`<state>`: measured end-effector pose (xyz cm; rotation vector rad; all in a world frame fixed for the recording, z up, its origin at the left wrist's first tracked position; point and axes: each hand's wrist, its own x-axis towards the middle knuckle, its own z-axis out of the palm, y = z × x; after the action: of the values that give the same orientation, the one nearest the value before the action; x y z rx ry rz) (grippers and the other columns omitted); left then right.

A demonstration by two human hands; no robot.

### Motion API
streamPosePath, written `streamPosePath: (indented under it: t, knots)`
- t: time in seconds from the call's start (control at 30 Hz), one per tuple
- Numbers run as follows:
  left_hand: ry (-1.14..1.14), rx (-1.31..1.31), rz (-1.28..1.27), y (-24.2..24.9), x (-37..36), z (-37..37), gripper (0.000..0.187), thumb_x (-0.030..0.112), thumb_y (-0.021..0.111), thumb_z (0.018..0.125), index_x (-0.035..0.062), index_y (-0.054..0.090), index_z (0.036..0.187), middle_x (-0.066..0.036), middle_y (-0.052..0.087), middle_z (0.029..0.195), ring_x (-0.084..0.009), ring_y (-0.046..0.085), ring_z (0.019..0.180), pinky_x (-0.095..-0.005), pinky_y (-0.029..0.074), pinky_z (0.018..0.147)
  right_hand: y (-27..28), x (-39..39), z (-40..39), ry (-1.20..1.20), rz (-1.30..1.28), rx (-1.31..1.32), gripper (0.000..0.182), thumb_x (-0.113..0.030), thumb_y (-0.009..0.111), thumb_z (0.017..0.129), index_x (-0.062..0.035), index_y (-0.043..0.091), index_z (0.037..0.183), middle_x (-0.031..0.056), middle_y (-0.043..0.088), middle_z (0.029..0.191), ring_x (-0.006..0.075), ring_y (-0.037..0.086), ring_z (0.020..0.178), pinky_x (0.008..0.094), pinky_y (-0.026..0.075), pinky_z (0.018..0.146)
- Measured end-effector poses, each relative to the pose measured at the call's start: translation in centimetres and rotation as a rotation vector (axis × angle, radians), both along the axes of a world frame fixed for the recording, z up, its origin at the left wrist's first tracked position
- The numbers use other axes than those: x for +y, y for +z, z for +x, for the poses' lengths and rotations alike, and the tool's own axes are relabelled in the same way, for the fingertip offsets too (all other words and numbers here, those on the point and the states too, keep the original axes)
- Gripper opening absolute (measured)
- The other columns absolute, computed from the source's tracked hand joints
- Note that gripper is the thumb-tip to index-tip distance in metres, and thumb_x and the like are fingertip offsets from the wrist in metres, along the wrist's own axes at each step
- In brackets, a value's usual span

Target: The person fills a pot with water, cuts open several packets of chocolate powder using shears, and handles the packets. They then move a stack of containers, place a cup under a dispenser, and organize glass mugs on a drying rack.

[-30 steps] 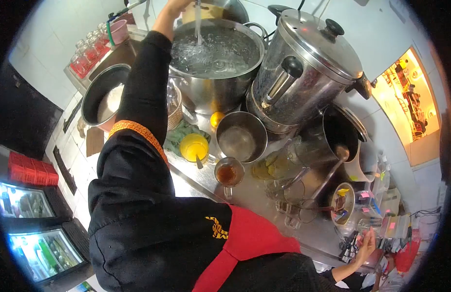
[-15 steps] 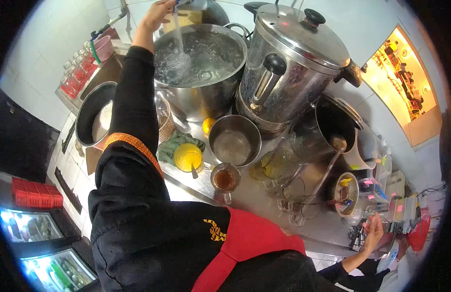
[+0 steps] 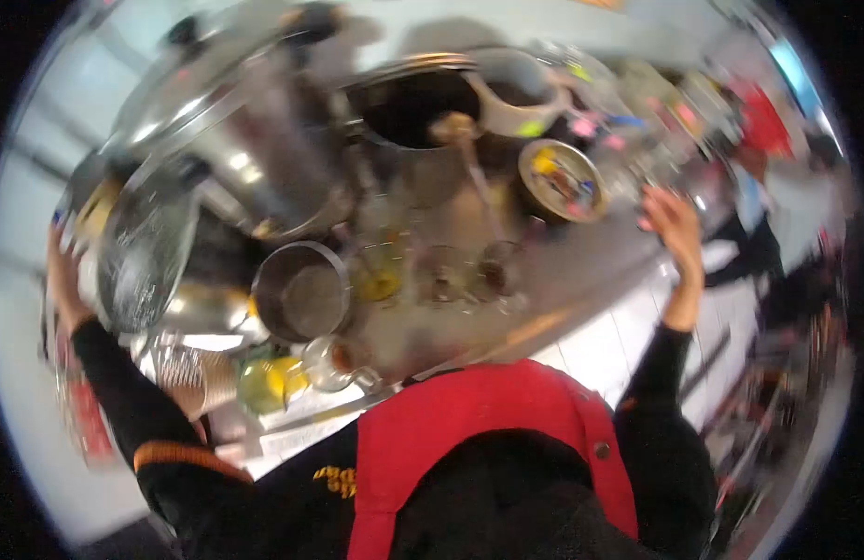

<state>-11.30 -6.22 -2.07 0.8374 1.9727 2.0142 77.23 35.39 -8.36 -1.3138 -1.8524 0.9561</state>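
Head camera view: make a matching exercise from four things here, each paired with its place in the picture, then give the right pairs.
Things:
1. person's left hand
2. person's right hand
3. small empty round steel pot
4. yellow cup

Places:
A. raised with fingers spread, at the right past the counter's end
B. at the far left edge, beside the large steel pot of water
C. near the counter's front edge, just above the red apron
D. mid-counter, below the tall steel urn

Pairs: 1-B, 2-A, 3-D, 4-C
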Motion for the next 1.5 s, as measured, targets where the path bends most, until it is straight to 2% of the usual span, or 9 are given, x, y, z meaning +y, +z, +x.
streamPosePath:
  t: [0.03,0.37,0.6,0.8,0.97,1.03,1.13,1.27,1.5]
  knots:
    - [-0.006,-0.093,0.071,-0.3,-0.3,-1.9,0.053,0.031,0.042,0.09,0.012,0.023,0.136,-0.006,0.024,0.14,-0.0295,0.031,0.124,-0.0517,0.03,0.098,0.9,-1.0,-0.4,-0.064,-0.036,-0.052,0.028,-0.013,0.058,0.084,-0.0014,0.057,0.11,0.0042,0.059,0.088,0.0087,0.053,0.077,0.0239,0.051,0.064]
    - [0.108,-0.323,0.209,2.2,4.1,4.3,0.044,0.037,0.04,0.091,0.0115,0.036,0.127,-0.006,0.03,0.137,-0.0234,0.032,0.125,-0.0599,0.025,0.095,-3.8,-3.7,7.8,-0.171,-0.024,-0.03,0.029,-0.015,0.061,0.082,0.0007,0.058,0.106,0.0052,0.062,0.081,0.0103,0.058,0.059,0.0213,0.045,0.055]
    - [0.093,-0.312,0.198,1.9,3.9,3.4,0.049,0.038,0.044,0.09,0.0116,0.033,0.13,-0.008,0.027,0.138,-0.0249,0.033,0.124,-0.059,0.029,0.094,-5.9,-4.7,10.9,-0.256,-0.144,-0.153,0.028,-0.017,0.062,0.081,0.0003,0.06,0.104,0.0057,0.063,0.076,0.0109,0.059,0.057,0.0218,0.044,0.05]
    - [0.52,-0.172,0.152,3.3,2.0,6.5,0.076,0.049,0.049,0.083,0.0057,0.018,0.137,-0.013,0.023,0.14,-0.0301,0.032,0.123,-0.0502,0.036,0.093,-9.3,-0.4,12.8,-0.299,-0.311,-0.224,0.032,-0.025,0.062,0.079,-0.0045,0.061,0.104,0.0056,0.064,0.078,0.0131,0.063,0.059,0.0216,0.041,0.044]
    - [0.329,0.259,-0.278,7.3,4.4,32.5,0.057,0.038,0.035,0.089,0.0087,0.02,0.136,-0.022,0.024,0.138,-0.0329,0.015,0.131,-0.0496,0.021,0.105,-13.8,8.1,16.2,-0.263,-0.237,-0.352,0.033,-0.027,0.064,0.078,-0.0051,0.061,0.103,0.0077,0.066,0.078,0.0141,0.063,0.058,0.0254,0.047,0.051]
    - [0.206,0.458,0.099,4.4,0.7,32.3,0.054,0.035,0.035,0.089,0.004,0.027,0.133,-0.027,0.027,0.134,-0.031,0.026,0.128,-0.0456,0.022,0.106,-13.7,10.9,16.7,-0.342,-0.204,-0.33,0.037,-0.03,0.066,0.075,-0.0052,0.062,0.102,0.0103,0.066,0.082,0.0163,0.064,0.065,0.028,0.049,0.062]
    - [0.269,0.403,0.233,5.1,4.3,41.9,0.054,0.035,0.036,0.089,0.0019,0.03,0.13,-0.027,0.033,0.129,-0.0307,0.033,0.122,-0.045,0.026,0.103,-15.2,17.1,19.6,-0.301,0.0,-0.464,0.041,-0.03,0.065,0.077,-0.0057,0.058,0.109,0.009,0.066,0.083,0.0139,0.061,0.059,0.0267,0.047,0.057]
    - [0.385,0.329,0.439,5.0,10.3,55.8,0.053,0.035,0.037,0.088,-0.0013,0.034,0.127,-0.026,0.042,0.123,-0.0302,0.044,0.114,-0.0443,0.033,0.099,-15.0,24.6,21.4,-0.274,0.152,-0.29,0.063,-0.047,0.066,0.07,-0.0039,0.054,0.114,0.0136,0.065,0.088,0.0242,0.062,0.088,0.0311,0.046,0.077]
    - [-0.226,0.172,0.249,-3.2,31.2,74.6,0.028,0.026,0.051,0.085,-0.0004,0.056,0.093,-0.01,0.056,0.088,-0.0191,0.057,0.075,-0.0345,0.048,0.068,-18.2,34.3,19.9,-0.116,0.051,-0.044,0.073,-0.046,0.072,0.066,0.0014,0.047,0.115,0.0159,0.054,0.11,0.0216,0.054,0.098,0.0313,0.042,0.082]
